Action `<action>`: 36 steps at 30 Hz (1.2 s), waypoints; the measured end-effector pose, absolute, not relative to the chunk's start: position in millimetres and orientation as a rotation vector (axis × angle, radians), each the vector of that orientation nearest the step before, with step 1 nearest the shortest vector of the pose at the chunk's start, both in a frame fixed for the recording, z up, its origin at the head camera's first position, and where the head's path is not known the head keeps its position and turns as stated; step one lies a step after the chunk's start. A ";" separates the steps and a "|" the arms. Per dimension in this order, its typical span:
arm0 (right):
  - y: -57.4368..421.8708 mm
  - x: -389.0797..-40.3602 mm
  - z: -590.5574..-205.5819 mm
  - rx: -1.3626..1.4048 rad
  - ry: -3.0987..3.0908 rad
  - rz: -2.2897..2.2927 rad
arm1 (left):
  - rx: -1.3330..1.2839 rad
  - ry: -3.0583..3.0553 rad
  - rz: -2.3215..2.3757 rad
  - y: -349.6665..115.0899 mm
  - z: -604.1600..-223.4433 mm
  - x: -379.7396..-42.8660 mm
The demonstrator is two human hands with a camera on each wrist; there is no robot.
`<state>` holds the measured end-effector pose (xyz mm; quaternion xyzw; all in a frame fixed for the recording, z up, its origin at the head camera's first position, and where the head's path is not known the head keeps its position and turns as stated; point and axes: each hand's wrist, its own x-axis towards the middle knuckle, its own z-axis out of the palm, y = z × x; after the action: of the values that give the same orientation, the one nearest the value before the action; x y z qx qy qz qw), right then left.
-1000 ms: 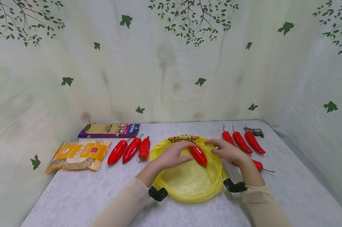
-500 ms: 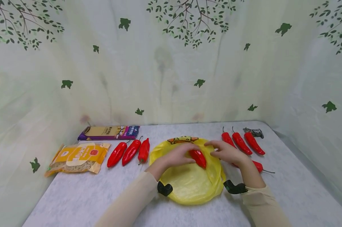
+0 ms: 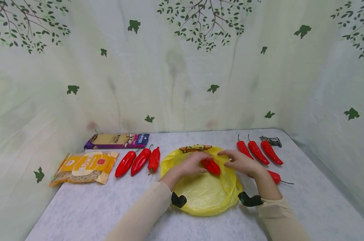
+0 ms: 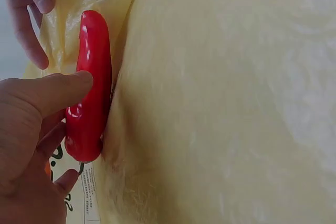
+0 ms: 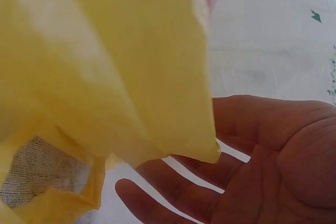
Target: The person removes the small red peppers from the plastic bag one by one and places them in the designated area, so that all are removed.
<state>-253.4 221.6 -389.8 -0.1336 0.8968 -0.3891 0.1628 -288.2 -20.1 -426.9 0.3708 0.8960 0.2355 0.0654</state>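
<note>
A yellow plastic bag (image 3: 203, 201) lies spread in a round on the table, its mouth open. Inside it, toward the back right, is a glossy red chili pepper (image 3: 212, 167). My left hand (image 3: 192, 164) holds this pepper, thumb across its side and fingers behind it, as the left wrist view shows; a short green stem points down beside the little finger. At the bag's right edge my right hand (image 3: 242, 162) reaches in with spread, slightly bent fingers. In the right wrist view the bag's yellow film (image 5: 131, 77) drapes over those fingers (image 5: 173, 182), hiding part of them.
Three red peppers (image 3: 140, 162) lie left of the bag, beside an orange pasta packet (image 3: 85, 167) and a purple-and-beige packet (image 3: 118, 141). At right are three more peppers (image 3: 257, 152), a small black wrapper (image 3: 274, 142), and another pepper (image 3: 274, 176) partly behind the right wrist.
My left hand has moved right over the pepper in the bag, its thumb and fingers closing onto it. The pepper has turned slightly. My right hand has hardly moved.
</note>
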 end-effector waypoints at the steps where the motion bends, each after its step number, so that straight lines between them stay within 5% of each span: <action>1: 221.5 -253.1 -389.7 -0.383 2.564 -1.104 | 1.103 2.717 0.684 -20.0 -427.9 -287.5; 36: 220.1 -252.6 -389.3 -0.390 2.520 -1.166 | 1.037 2.772 0.652 -25.0 -431.9 -278.2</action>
<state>-252.6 220.1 -389.3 -0.1371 0.8860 -0.4099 0.1679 -278.2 -25.0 -431.9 0.3416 0.9133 0.2149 0.0557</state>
